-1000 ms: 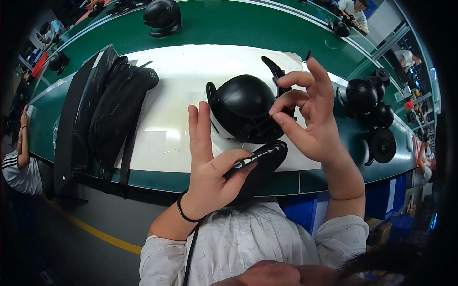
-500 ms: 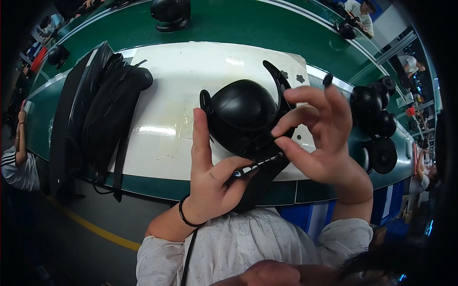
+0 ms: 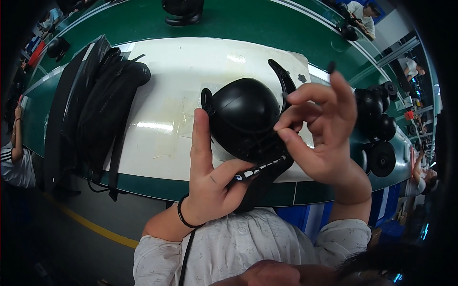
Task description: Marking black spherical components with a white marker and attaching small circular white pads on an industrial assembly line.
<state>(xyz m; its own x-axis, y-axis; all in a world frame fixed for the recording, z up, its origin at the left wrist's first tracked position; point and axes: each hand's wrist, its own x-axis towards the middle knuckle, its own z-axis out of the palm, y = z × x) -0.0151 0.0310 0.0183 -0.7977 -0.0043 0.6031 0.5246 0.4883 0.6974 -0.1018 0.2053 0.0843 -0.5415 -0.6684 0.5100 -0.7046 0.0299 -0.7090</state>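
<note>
Just above the near edge of the white worktop (image 3: 157,143), you hold a black dome-shaped housing (image 3: 243,117) lifted clear of the surface, close to your chest so the work sits under your eyes. Your left hand (image 3: 210,186) cradles it from below, thumb up its left flank and fingers clamped on its lower rim to steady it. Your right hand (image 3: 319,138) pinches thumb and forefinger together at its right edge, the other fingers fanned apart. The dome faces up toward you; its curved black arm (image 3: 281,78) runs up and away from you
</note>
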